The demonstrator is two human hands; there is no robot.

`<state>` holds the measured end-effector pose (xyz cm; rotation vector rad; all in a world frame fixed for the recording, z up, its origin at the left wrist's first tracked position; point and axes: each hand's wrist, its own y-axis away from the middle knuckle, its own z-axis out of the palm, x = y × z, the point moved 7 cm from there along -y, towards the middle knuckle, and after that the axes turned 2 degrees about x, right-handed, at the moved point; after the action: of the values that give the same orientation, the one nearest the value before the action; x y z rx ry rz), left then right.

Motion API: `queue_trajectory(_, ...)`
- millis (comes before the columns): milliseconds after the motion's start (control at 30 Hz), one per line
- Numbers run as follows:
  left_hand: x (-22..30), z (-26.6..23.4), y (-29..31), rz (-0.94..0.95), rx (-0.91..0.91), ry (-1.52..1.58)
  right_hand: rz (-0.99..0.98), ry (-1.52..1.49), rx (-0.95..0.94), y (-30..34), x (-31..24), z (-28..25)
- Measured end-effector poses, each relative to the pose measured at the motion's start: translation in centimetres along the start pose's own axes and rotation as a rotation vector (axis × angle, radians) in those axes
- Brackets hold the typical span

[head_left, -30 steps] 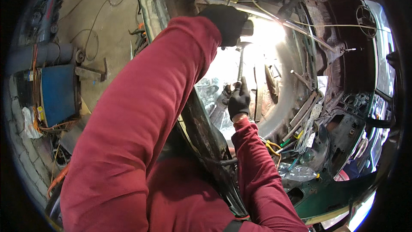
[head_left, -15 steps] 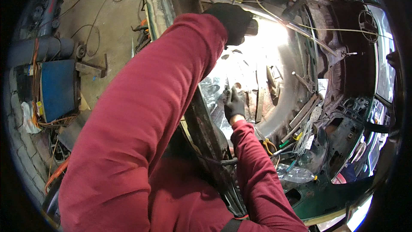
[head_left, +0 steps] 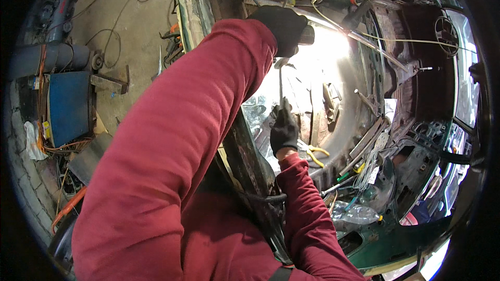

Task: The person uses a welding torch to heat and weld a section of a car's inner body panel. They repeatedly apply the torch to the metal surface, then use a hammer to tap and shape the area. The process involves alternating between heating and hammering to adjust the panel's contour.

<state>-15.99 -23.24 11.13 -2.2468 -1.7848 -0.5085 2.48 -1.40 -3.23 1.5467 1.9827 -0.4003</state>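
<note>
My left hand (head_left: 284, 28), in a black glove, is closed at the far side of the brightly lit car-body cavity. A short dark, blunt-ended piece (head_left: 307, 35) shows at its fingers, but its kind is unclear. Below, my right hand (head_left: 284, 131), also black-gloved, grips a thin straight metal rod (head_left: 281, 86). The rod points away from me, its far end close under my left hand; glare hides whether they touch. Yellow-handled pliers (head_left: 315, 155) lie just right of my right wrist.
Metal strips (head_left: 315, 117) lie in the cavity. A dark body sill (head_left: 250, 156) runs in front of me. A clear plastic bottle (head_left: 359, 212) and bundled wires (head_left: 372, 161) are at right. Cables cross the far side. A blue panel (head_left: 70, 108) stands on the left.
My right hand has shifted slightly nearer to me and the rod now shows clearly. The yellow-handled pliers have come into sight beside my right wrist. My left hand has barely moved.
</note>
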Motion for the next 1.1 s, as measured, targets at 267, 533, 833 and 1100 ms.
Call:
queue_trajectory(267, 0.6, 0.4, 0.7, 0.013, -0.064, 0.004, 0.336, -0.141, -0.302, -0.3, 2.0, 3.1)
queue_trajectory(533, 0.2, 0.8, 0.3, -0.025, -0.042, -0.034, 0.290, -0.212, -0.301, -2.1, 3.5, 3.0)
queue_trajectory(833, -0.4, 1.6, -0.5, -0.007, -0.009, -0.032, 0.433, 0.104, -0.345, -3.6, 1.4, 2.9)
queue_trajectory(1100, -0.3, 1.0, 0.3, -0.024, 0.031, 0.035, 0.423, 0.189, -0.412, -2.4, 1.3, 3.3)
